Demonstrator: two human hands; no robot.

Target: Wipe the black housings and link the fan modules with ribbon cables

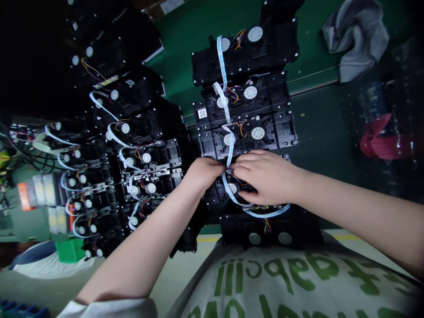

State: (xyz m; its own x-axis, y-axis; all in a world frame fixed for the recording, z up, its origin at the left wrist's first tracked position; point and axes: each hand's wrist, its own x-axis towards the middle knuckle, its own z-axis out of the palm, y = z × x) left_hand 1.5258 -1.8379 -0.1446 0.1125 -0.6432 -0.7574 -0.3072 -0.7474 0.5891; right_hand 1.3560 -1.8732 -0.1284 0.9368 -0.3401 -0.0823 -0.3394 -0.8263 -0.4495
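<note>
Black plastic modules with white round gears stand in a row in front of me, linked by pale blue flat ribbon cables. My left hand [206, 174] reaches in from the left, thumb and fingers pinched at the end of a ribbon cable [231, 150] between two modules. From the right, my right hand [266, 176] meets it there, its fingertips bent down on the same cable end over the nearer module [213, 192]. My fingers hide the connector. A farther module [278, 130] lies just beyond my hands; another ribbon cable [268, 215] loops to the nearest module [271, 229].
More black modules [162, 154] with ribbon cables stand in rows to the left. A grey cloth [359, 37] lies on the green table [314, 26] at far right, near a red item [380, 141] in clear plastic. A green bin [70, 251] is at lower left.
</note>
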